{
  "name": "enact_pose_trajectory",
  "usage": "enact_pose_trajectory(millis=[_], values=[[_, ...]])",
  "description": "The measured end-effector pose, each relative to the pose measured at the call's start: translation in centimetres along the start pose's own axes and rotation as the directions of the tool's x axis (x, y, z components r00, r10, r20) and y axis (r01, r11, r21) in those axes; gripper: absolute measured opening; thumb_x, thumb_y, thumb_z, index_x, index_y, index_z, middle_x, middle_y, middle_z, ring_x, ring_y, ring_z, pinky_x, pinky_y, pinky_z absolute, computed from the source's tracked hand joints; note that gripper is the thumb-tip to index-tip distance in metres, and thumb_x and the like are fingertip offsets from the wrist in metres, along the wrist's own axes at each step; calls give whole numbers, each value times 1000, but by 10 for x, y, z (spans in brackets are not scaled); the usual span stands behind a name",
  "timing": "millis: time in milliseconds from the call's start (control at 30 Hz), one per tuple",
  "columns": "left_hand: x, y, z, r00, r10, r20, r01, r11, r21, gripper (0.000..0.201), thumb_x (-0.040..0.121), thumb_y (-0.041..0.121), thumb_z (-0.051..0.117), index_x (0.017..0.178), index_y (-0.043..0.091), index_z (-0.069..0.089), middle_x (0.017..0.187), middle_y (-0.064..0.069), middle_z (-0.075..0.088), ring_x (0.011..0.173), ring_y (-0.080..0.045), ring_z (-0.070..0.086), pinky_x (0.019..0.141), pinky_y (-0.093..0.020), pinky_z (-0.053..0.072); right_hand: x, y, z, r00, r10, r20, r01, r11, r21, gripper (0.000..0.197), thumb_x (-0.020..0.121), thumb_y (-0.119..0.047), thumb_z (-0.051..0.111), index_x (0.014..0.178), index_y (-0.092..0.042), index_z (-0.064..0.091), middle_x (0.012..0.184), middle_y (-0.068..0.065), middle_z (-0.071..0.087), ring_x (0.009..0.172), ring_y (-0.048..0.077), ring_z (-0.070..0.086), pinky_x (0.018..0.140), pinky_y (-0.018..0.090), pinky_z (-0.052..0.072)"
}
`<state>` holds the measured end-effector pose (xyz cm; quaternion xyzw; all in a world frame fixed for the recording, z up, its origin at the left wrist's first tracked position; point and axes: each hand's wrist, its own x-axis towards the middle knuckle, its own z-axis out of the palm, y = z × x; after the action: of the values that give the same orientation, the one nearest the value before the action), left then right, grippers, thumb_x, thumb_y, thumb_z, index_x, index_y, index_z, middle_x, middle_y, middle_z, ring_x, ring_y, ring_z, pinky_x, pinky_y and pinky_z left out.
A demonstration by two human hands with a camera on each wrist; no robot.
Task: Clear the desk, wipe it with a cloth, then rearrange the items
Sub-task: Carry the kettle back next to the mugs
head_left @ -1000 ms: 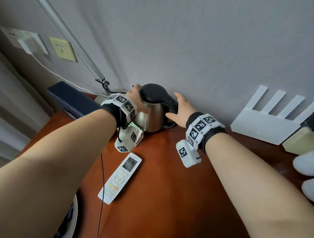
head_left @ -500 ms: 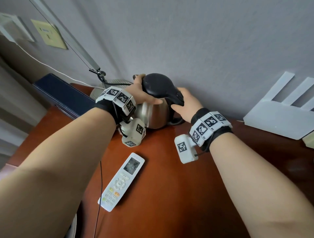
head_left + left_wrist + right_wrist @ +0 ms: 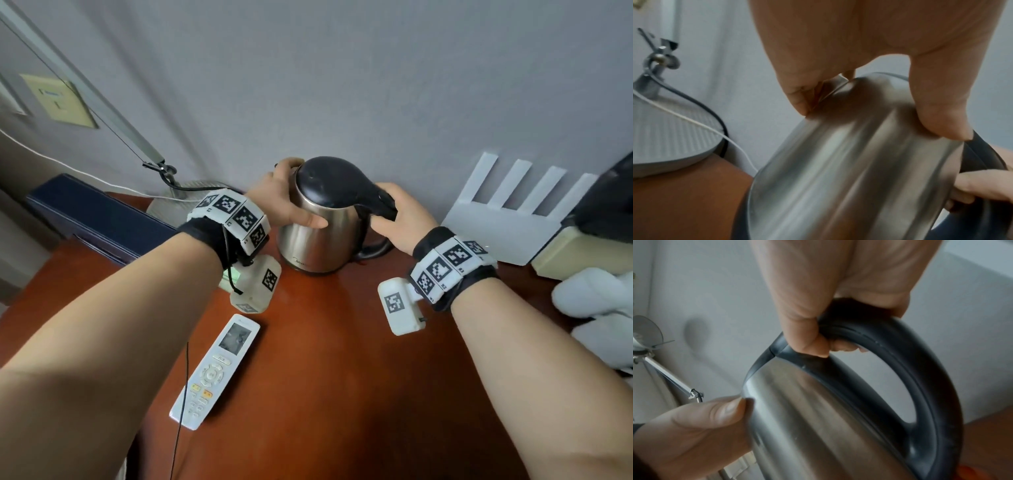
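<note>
The left hand [image 3: 281, 198] is cupping the steel kettle [image 3: 318, 233] body, thumb pressing its side. The right hand [image 3: 397, 219] is curling around the black handle [image 3: 920, 386].

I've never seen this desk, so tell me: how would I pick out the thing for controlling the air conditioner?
Start at the reddish-brown wooden desk and find the steel kettle by the wall. Nearer the front edge than the kettle, and to its left, lies the remote control, flat and face up. It is the only slim white bar with a small grey screen and buttons.
</note>
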<state>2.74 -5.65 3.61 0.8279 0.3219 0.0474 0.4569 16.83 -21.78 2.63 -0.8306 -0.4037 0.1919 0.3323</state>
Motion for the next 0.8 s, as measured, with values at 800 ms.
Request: enact_pose_trajectory(millis=[800], values=[[-29,149,216,997,-8,81,-8,981,192,111,65,42,82,149,32,9,145,-12,26,133,-34,35,107,-44,36,-115,165,-173,994,111,15,-110,993,-44,51,89,-3,53,136,-17,40,128,8,56,112,20,52,89,20,37]])
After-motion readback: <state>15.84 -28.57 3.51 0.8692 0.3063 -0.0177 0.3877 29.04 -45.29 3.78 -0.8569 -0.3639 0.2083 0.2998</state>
